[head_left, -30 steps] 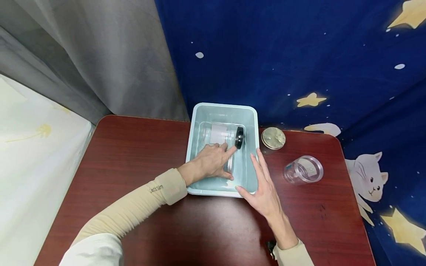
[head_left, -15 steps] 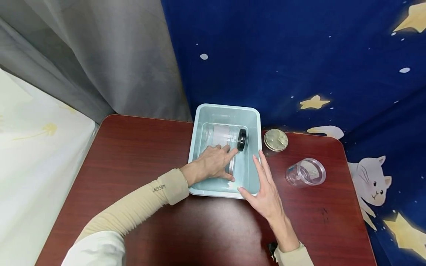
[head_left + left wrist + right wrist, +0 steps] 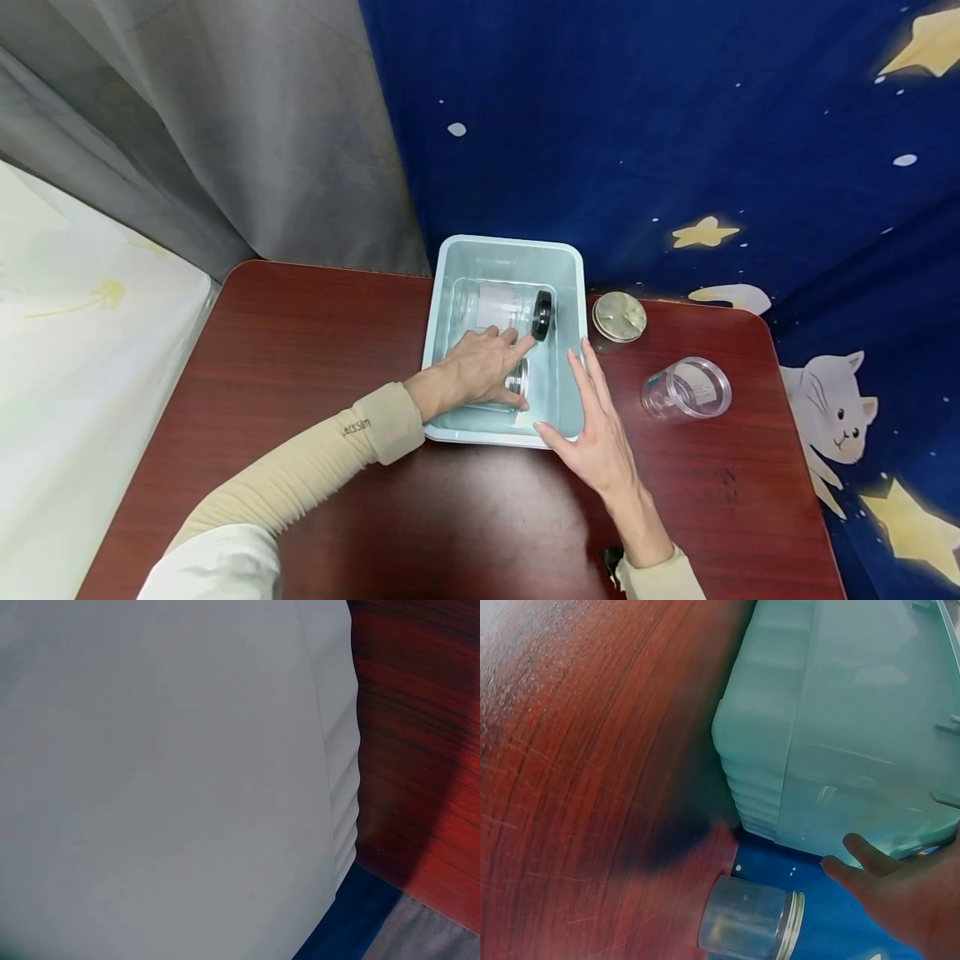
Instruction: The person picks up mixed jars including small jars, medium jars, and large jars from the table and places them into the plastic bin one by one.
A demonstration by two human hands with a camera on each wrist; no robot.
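In the head view, my left hand (image 3: 480,362) reaches into a pale blue plastic bin (image 3: 579,308). Its thumb and fingers straddle a clear jar (image 3: 517,379) that lies on its side at the bin's near part; most of this jar is hidden under the hand. Behind it lies another clear jar (image 3: 497,304) with a white label and a black lid (image 3: 542,316), close to my left fingers. My right hand (image 3: 596,442) rests at the bin's near right corner, fingers fairly straight along the right rim and thumb at the front rim.
Right of the bin stands a jar with a gold-coloured lid (image 3: 619,317). A clear plastic jar (image 3: 686,389) with a label stands nearer. All of this is on a dark red wooden table (image 3: 315,350), with a blue curtain (image 3: 555,150) behind.
Both hands stay almost in place. Under my left hand, the end of the near jar now shows a brighter, silvery ring. The whole head view has shifted slightly.
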